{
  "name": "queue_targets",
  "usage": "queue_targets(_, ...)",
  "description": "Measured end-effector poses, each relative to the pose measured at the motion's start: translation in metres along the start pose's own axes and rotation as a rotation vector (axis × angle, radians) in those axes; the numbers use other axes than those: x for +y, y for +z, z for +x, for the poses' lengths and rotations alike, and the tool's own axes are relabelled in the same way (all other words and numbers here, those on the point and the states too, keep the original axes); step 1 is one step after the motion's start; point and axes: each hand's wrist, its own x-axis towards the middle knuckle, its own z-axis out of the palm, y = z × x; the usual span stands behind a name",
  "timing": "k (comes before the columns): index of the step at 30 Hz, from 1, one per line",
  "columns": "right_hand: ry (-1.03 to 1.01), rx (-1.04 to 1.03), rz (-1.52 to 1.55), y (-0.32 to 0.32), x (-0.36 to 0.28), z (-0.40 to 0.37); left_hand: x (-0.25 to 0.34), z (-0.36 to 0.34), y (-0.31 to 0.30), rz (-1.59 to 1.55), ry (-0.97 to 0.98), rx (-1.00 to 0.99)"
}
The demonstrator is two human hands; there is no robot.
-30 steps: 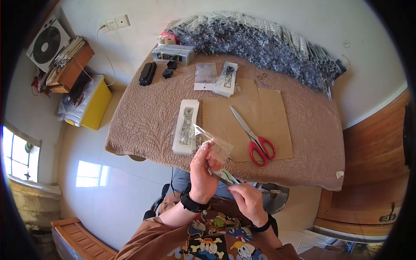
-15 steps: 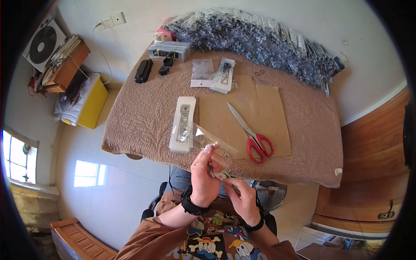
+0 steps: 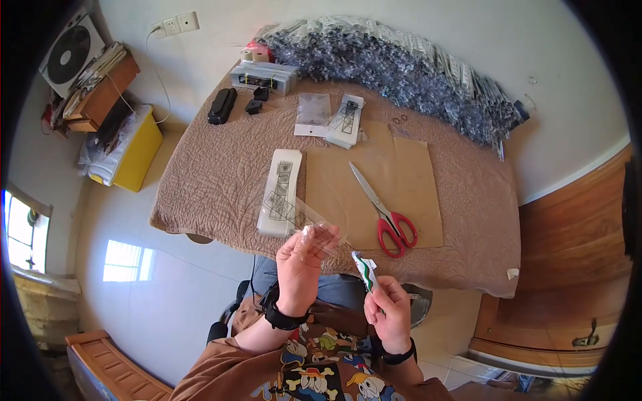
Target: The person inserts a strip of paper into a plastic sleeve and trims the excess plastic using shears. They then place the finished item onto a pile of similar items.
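Moved apart: our right hand (image 3: 388,309), pinching a green-and-white strip (image 3: 364,270), now sits right of our left hand (image 3: 299,257), closed on a clear bag (image 3: 315,224); strip and bag separated.

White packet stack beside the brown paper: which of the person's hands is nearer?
Left. The left hand, pinching a clear bag, is just below the white packet stack; the right hand, gripping a striped card, sits farther right.
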Motion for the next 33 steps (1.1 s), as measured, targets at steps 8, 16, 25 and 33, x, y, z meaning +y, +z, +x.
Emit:
queue_targets(8,0.179,-0.177,0.249,-0.012,0.001,0.003,0.005,-0.001,-0.011,0.245,-0.128,-0.317)
queue_targets(16,0.245,-0.134,0.453,-0.007,0.006,0.01,0.006,-0.005,0.0,0.248,-0.185,-0.274)
queue_targets(25,0.261,-0.205,0.563,-0.008,0.009,0.013,0.006,-0.011,0.004,0.572,-0.365,-0.395)
queue_targets(33,0.365,-0.195,0.733,-0.007,0.013,0.013,0.001,-0.003,-0.007,0.243,-0.344,-0.358)
